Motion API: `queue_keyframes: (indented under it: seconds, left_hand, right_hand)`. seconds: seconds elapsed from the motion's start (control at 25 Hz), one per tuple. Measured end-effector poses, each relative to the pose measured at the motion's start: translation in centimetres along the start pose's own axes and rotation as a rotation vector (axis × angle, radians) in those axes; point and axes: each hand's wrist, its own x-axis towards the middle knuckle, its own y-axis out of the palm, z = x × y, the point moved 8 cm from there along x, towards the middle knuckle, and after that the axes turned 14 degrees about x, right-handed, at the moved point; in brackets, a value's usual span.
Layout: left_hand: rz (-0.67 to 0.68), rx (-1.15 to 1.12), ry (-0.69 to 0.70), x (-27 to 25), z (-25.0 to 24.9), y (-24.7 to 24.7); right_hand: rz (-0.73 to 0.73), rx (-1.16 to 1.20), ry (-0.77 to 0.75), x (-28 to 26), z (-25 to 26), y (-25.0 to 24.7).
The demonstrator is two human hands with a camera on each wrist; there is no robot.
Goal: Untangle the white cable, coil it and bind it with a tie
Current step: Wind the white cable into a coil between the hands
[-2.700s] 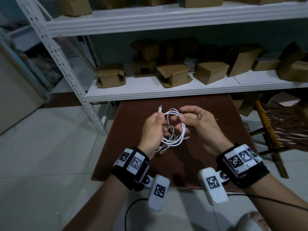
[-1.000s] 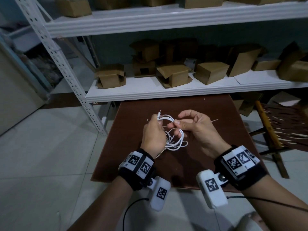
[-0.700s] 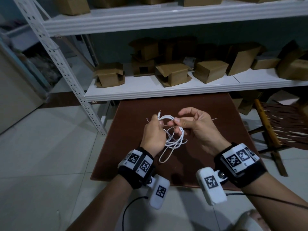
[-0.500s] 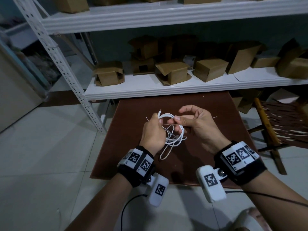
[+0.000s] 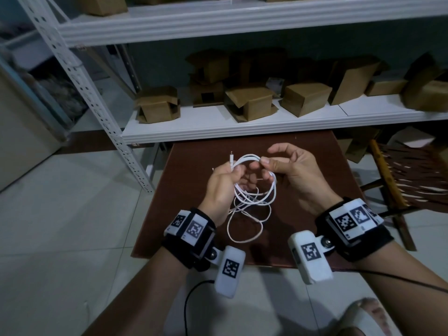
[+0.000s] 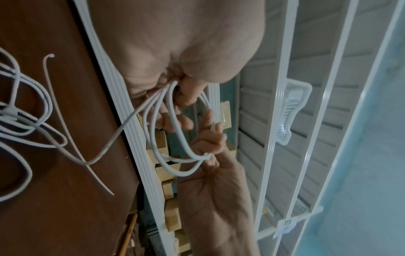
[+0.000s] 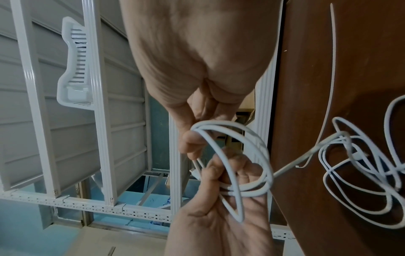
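My left hand curls round the gathered loops of white cable above the table so they can't spring apart; right hand pinches the top turn w/ thumb & forefinger to lay it on

The thin round cable is plain white, as is the slim plastic tie lying on the dark reddish-brown wooden table. The black wrist straps carry white blocks printed with black-and-white square marker patterns. The far metal shelving is white, its upright dotted with rows of holes, and holds plain tan cardboard boxes. The floor tiles are pale grey.
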Motion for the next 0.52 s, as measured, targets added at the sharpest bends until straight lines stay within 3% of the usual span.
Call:
queue_keyframes:
  seconds: [0.16, 0.52]
  left_hand:
    - [0.102, -0.244, -0.07, -0.49, -0.21, 0.77]
    - [0.186, -0.457, -0.19, -0.92, -0.6, 0.64]
  right_hand:
    - [0.001, 0.007, 0.016, 0.02, -0.18, -0.06]
    - [-0.015, -0.018, 0.023, 0.32, -0.42, -0.38]
